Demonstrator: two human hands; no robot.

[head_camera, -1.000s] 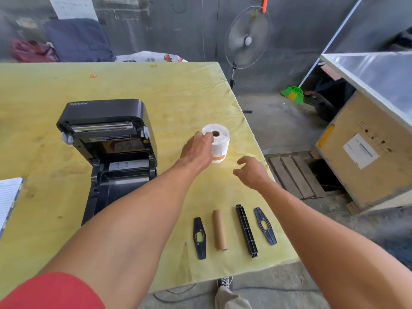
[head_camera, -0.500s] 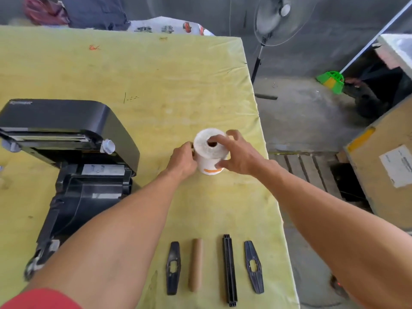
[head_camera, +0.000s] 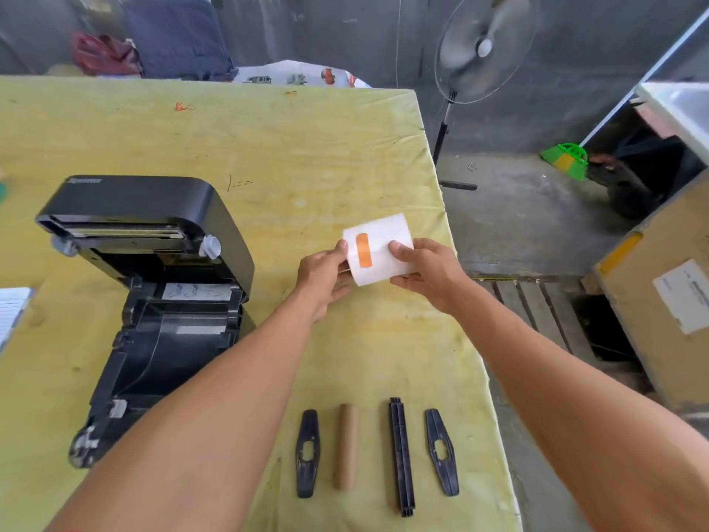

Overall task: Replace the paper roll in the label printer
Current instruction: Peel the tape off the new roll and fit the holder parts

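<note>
White paper roll (head_camera: 378, 249), sealed with an orange sticker (head_camera: 363, 250), is held on its side above the yellow counter (head_camera: 268, 155), the left hand (head_camera: 324, 276) and right hand (head_camera: 426, 272) each with fingers clamped on one end. Left of it the black label printer (head_camera: 153, 286) stands open. Near the counter's front edge lie a brown cardboard core (head_camera: 345, 447), a black spindle (head_camera: 401, 456) and two black guide plates (head_camera: 307, 453).

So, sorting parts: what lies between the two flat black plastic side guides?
Head view: brown cardboard tube and long black plastic spindle.

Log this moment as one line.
both hands: left hand and right hand hold new paper roll | printer: lid open | spindle parts: on table
</note>
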